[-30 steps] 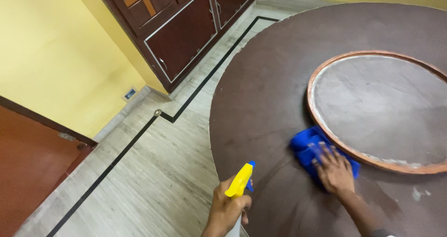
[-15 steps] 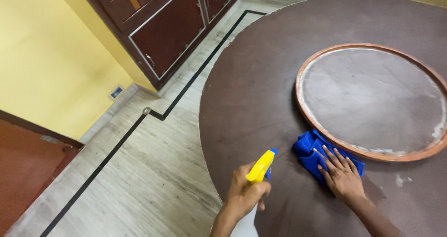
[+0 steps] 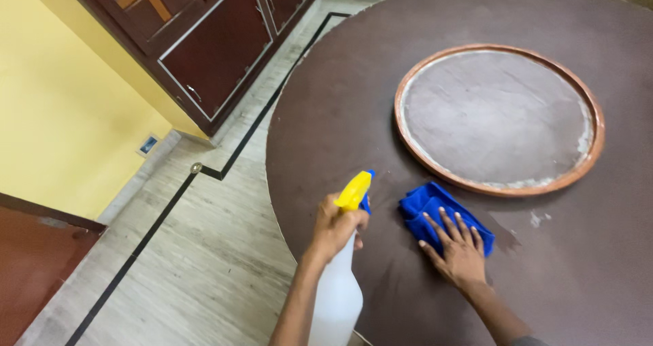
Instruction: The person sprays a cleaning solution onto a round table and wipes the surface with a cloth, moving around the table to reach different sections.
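Dust [image 3: 496,114] coats the round brown table's [image 3: 340,101] central disc.

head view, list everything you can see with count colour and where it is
round table: one, dark brown, fills the right and centre of the view
round inset disc: one, grey with an orange-brown rim, in the middle of the table, whitish residue along its edge
cloth: one, blue, bunched on the table just below the disc's rim
spray bottle: one, white body with yellow trigger head, at the table's near edge
cabinet: one, dark brown with panelled doors, top left against the wall
wall: yellow, left side
floor: pale grey tiles with a black inlay line, left of the table
left hand: grips the spray bottle's neck
right hand: flat, fingers spread, pressing on the cloth
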